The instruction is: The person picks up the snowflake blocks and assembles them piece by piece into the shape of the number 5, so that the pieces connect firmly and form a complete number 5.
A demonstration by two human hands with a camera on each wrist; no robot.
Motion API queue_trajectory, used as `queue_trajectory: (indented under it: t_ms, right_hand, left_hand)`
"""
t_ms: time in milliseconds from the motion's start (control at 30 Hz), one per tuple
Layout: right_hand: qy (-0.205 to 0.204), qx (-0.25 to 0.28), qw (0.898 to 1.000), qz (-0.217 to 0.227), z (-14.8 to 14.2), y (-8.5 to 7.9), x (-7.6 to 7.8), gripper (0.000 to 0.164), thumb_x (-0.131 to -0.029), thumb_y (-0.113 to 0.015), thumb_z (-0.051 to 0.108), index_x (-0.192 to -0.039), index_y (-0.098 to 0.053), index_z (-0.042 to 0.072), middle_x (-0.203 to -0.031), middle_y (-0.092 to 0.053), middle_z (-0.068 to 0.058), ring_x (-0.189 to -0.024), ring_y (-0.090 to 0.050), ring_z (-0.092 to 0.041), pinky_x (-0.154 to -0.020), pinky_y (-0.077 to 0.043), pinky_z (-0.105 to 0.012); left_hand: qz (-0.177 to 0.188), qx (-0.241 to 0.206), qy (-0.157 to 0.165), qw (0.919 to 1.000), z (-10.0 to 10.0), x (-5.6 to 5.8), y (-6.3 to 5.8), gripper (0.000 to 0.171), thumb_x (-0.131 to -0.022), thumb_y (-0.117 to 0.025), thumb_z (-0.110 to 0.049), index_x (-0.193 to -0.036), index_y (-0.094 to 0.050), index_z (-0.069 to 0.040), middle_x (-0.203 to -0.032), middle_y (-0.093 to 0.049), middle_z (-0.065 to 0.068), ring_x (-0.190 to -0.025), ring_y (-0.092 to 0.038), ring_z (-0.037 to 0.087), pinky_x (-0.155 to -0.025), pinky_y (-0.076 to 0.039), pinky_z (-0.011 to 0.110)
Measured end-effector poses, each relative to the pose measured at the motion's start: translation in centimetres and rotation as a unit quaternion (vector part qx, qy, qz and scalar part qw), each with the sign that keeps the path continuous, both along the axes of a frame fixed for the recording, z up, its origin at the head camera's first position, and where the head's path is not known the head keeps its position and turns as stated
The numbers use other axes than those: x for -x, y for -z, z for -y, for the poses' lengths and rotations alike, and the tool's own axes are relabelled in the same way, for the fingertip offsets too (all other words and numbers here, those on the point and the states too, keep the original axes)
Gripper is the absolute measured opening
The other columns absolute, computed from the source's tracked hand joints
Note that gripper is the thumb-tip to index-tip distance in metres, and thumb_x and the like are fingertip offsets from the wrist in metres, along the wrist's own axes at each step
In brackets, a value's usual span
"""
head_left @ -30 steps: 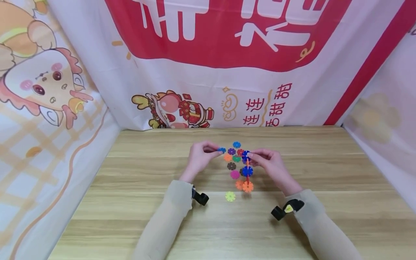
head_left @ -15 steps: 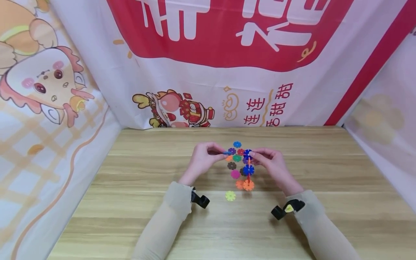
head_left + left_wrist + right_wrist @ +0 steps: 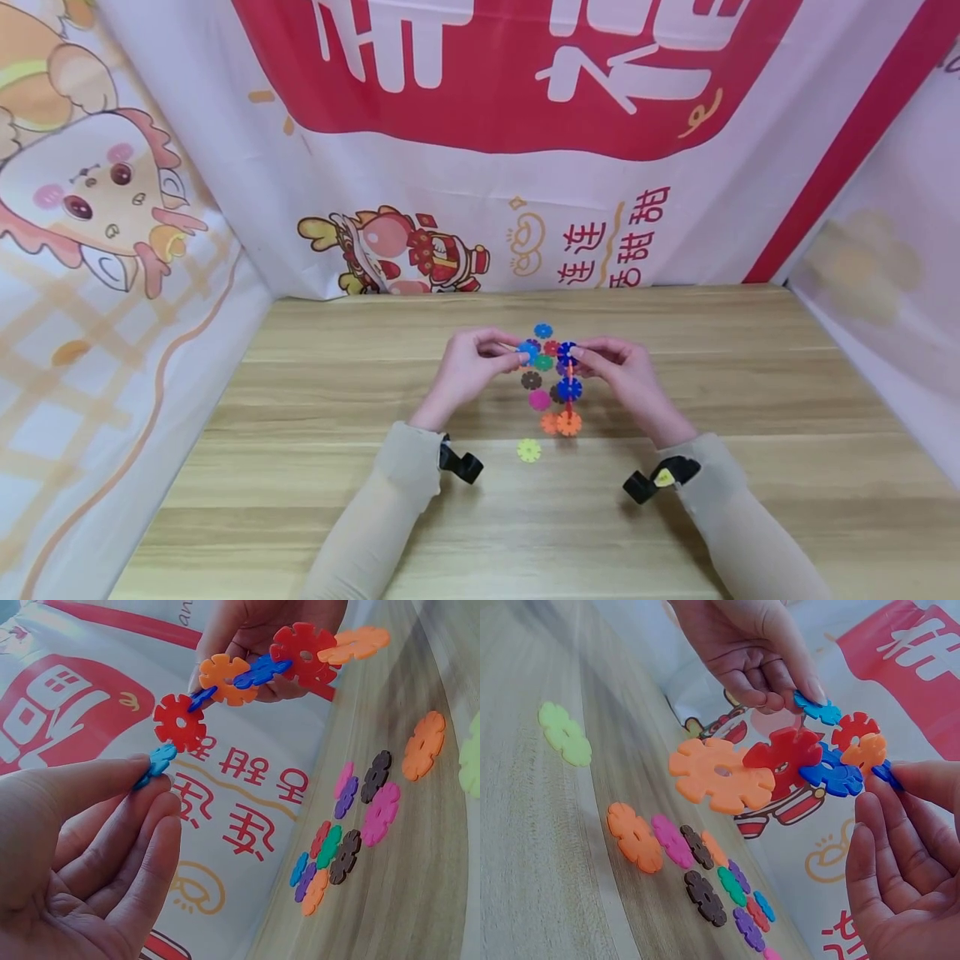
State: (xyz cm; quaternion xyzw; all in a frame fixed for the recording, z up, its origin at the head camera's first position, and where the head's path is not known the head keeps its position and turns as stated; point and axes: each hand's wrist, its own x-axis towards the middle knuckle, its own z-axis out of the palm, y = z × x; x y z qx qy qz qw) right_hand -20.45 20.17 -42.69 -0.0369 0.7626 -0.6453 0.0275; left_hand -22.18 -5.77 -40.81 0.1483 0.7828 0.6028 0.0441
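My left hand [image 3: 471, 371] pinches a light blue snowflake disc [image 3: 157, 765] between thumb and fingers. Opposite it, my right hand [image 3: 628, 379] pinches a dark blue snowflake disc [image 3: 887, 775] that belongs to a chain of slotted discs. Down from that disc run an orange disc [image 3: 227, 679], another blue disc [image 3: 831, 771], a red disc [image 3: 784, 760] and an orange end disc [image 3: 720, 772]. A second red disc [image 3: 180, 721] sits at the chain's upper end. The light blue disc meets its edge; whether their slots interlock I cannot tell.
Loose snowflake discs lie flat on the wooden table [image 3: 360, 500] below the hands, among them green [image 3: 328, 847], pink [image 3: 381, 814] and brown [image 3: 345, 856] ones. A yellow-green disc [image 3: 528, 451] lies closer to me. Printed cloth [image 3: 420, 183] hangs behind the table.
My left hand has moved slightly right, bringing the light blue disc to the chain and turning its face toward the head camera. The right hand still holds the chain in nearly the same place.
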Motion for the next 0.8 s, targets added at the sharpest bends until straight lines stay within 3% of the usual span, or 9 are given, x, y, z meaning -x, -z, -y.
queue_trajectory:
  t_ms: [167,300,467,700,800]
  right_hand:
    - [-0.006,0.001,1.0,0.001,0.2,-0.15,0.02,0.04,-0.096,-0.074,0.033,-0.118,-0.069,0.0,-0.106,-0.072,-0.011,-0.093,-0.07,-0.022,-0.09,-0.056,-0.037]
    - [-0.007,0.0,1.0,-0.002,0.43,-0.31,0.0,0.04,-0.096,-0.073,0.034,-0.117,-0.069,0.0,-0.106,-0.072,-0.011,-0.094,-0.07,-0.024,-0.089,-0.057,-0.035]
    - [-0.004,0.009,1.0,0.01,0.75,-0.32,-0.04,0.042,-0.097,-0.073,0.032,-0.119,-0.067,-0.004,-0.107,-0.071,-0.012,-0.101,-0.068,-0.032,-0.094,-0.055,-0.042]
    - [-0.011,0.041,0.999,0.014,0.73,-0.01,-0.12,0.038,-0.099,-0.071,0.026,-0.118,-0.065,-0.007,-0.109,-0.072,-0.014,-0.096,-0.071,-0.024,-0.095,-0.055,-0.042]
    - [-0.009,0.05,0.999,0.011,0.77,0.0,-0.22,0.036,-0.098,-0.072,0.024,-0.116,-0.066,-0.007,-0.106,-0.073,-0.012,-0.094,-0.072,-0.023,-0.091,-0.057,-0.039]
  left_hand:
    - [0.012,-0.001,0.01,0.9999,-0.09,-0.03,-0.18,0.021,-0.089,-0.082,-0.024,-0.106,-0.076,-0.013,-0.087,-0.075,0.0,-0.082,-0.072,0.022,-0.084,-0.056,0.056]
    - [0.01,0.002,0.01,0.9999,-0.22,0.03,-0.3,0.02,-0.09,-0.081,-0.024,-0.106,-0.076,-0.013,-0.087,-0.075,0.0,-0.083,-0.073,0.024,-0.084,-0.056,0.055]
    - [0.007,-0.002,0.012,0.9999,-0.29,-0.1,-0.34,0.016,-0.091,-0.08,-0.021,-0.104,-0.076,-0.013,-0.087,-0.075,0.0,-0.083,-0.072,0.025,-0.084,-0.056,0.056]
    - [-0.001,-0.007,0.01,0.9999,-0.5,-0.21,0.03,0.015,-0.091,-0.08,-0.019,-0.103,-0.076,-0.012,-0.087,-0.075,0.0,-0.081,-0.072,0.02,-0.081,-0.058,0.049]
    - [0.001,-0.017,0.01,0.9998,-0.64,-0.25,0.17,0.014,-0.091,-0.08,-0.017,-0.103,-0.076,-0.011,-0.087,-0.075,0.001,-0.08,-0.072,0.02,-0.083,-0.057,0.055]
